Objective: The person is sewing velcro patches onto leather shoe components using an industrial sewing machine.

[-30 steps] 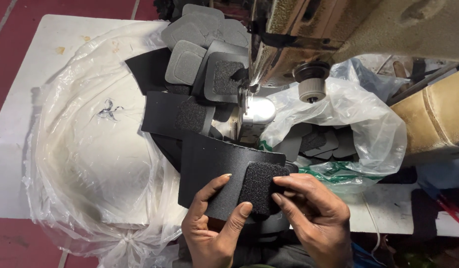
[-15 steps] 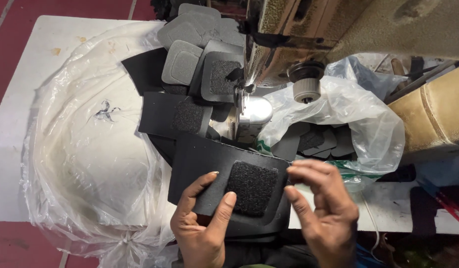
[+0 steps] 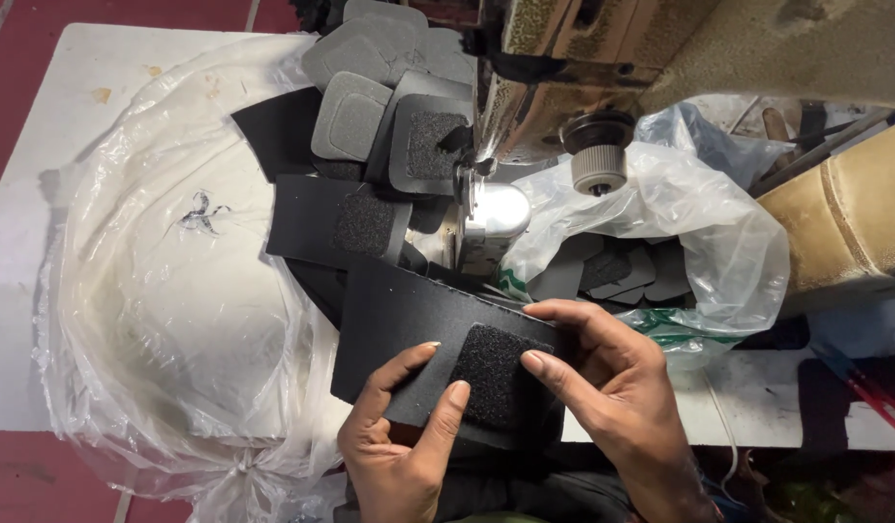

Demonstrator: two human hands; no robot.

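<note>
While a chain of stitched pieces fans out upper centre by the sewing machine, the left hand and right hand pinch a rough patch onto the black panel at lower centre (not yet under the needle).

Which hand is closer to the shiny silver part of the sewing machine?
Right. The right hand sits just below the silver part, fingers reaching up toward it; the left hand is lower, farther away.
</note>
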